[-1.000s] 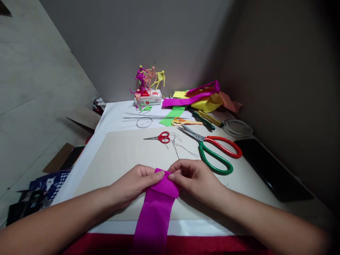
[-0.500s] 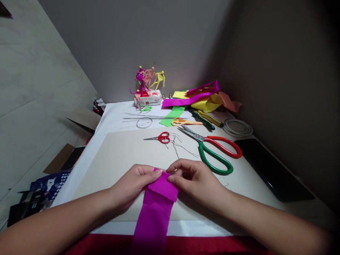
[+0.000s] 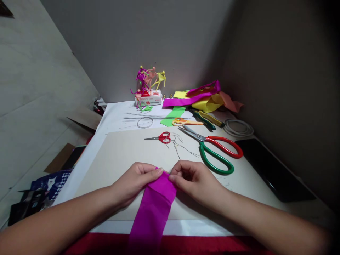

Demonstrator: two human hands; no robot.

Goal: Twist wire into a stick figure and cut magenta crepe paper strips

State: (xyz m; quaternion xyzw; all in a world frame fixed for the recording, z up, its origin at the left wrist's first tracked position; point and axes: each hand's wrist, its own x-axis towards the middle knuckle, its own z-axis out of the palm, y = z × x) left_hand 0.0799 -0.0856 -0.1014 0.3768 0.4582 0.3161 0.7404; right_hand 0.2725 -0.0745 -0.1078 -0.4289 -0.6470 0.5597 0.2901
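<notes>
A magenta strip of crepe paper (image 3: 152, 209) hangs from both hands toward me, past the front edge of the table. Its top end is folded over on itself. My left hand (image 3: 135, 180) pinches the upper left corner between thumb and fingers. At the upper right corner, my right hand (image 3: 195, 179) grips the paper with thumb and forefinger, the other fingers curled in. Just beyond the hands lies a twisted wire figure (image 3: 178, 146), beside small red-handled scissors (image 3: 160, 137).
Large scissors with red and green handles (image 3: 209, 141) lie to the right, near a black phone-like slab (image 3: 271, 168). Farther back are orange scissors (image 3: 183, 122), pliers (image 3: 207, 118), a white coil (image 3: 238, 126), crepe paper strips (image 3: 202, 99), loose wires (image 3: 145, 122), and paper-wrapped figures (image 3: 150, 78) around a small box (image 3: 151, 98).
The magenta strip's lower part has swung slightly left, and its folded flap lies flatter. My right fingers have closed in at the corner. Both hands keep hold of the paper.
</notes>
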